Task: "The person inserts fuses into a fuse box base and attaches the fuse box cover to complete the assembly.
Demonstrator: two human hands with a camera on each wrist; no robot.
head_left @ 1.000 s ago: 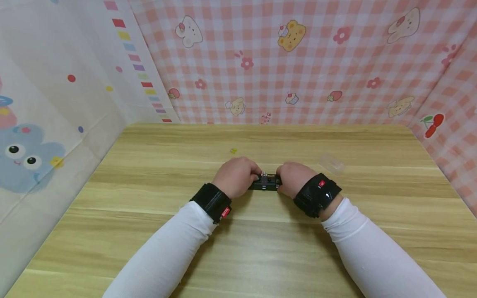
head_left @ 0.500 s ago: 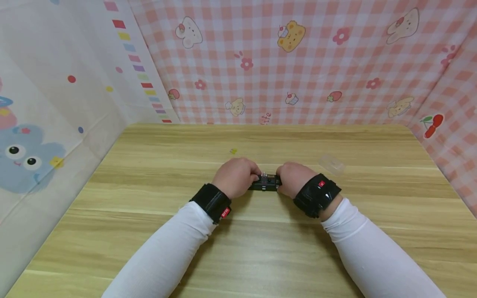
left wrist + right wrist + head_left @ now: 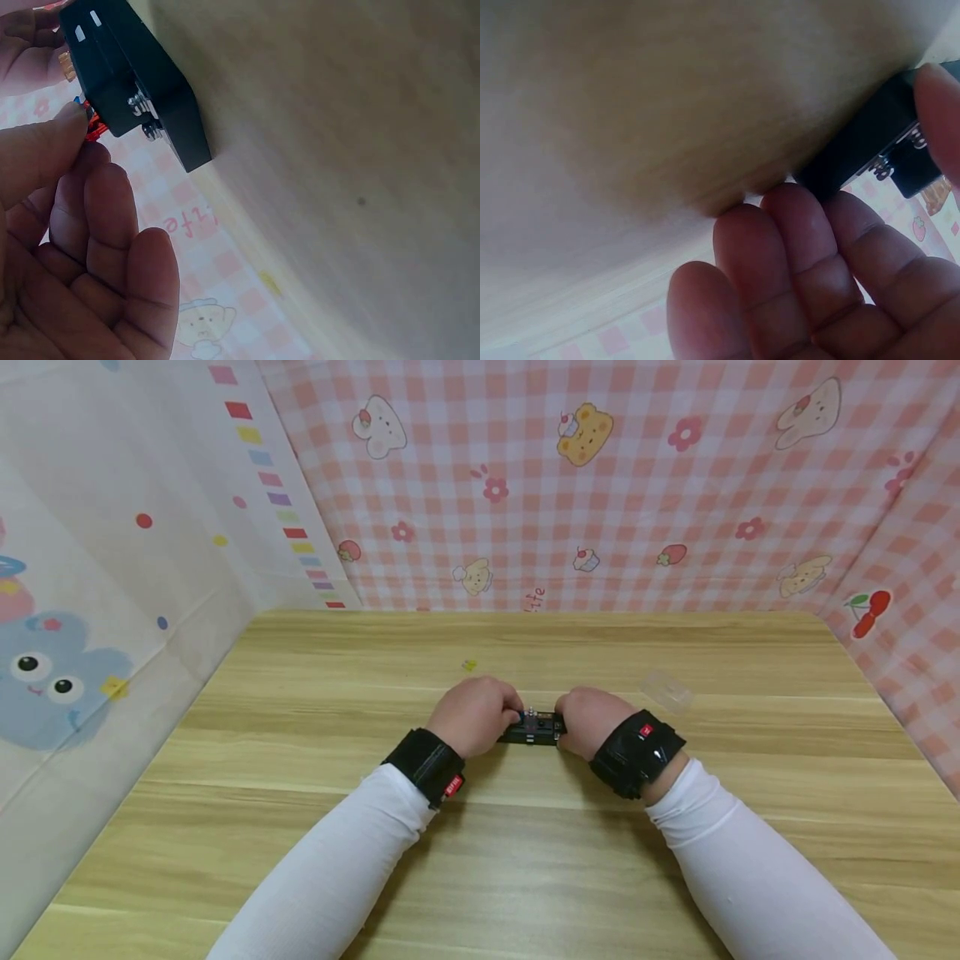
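Note:
A small black box (image 3: 542, 728) with metal spring terminals sits on the table between both hands. My left hand (image 3: 472, 717) is at its left end; in the left wrist view the thumb and index finger pinch a small red part (image 3: 96, 129) at the box's top, with a spot of blue beside the thumb tip. The other fingers lie loosely bent below. My right hand (image 3: 596, 720) grips the right end of the box, its thumb on one side and index finger on the other in the right wrist view. Coil springs (image 3: 881, 168) show at that end. A copper-coloured piece (image 3: 67, 66) stands on top.
Small yellow pieces (image 3: 469, 666) lie behind my left hand on the wooden table (image 3: 480, 860). A clear plastic piece (image 3: 667, 692) lies behind my right wrist. A pink checked cloth (image 3: 450, 485) hangs along the back edge.
The left fingertips have shifted very slightly, and a bit of blue now shows beside them. The right hand and the box stay where they were.

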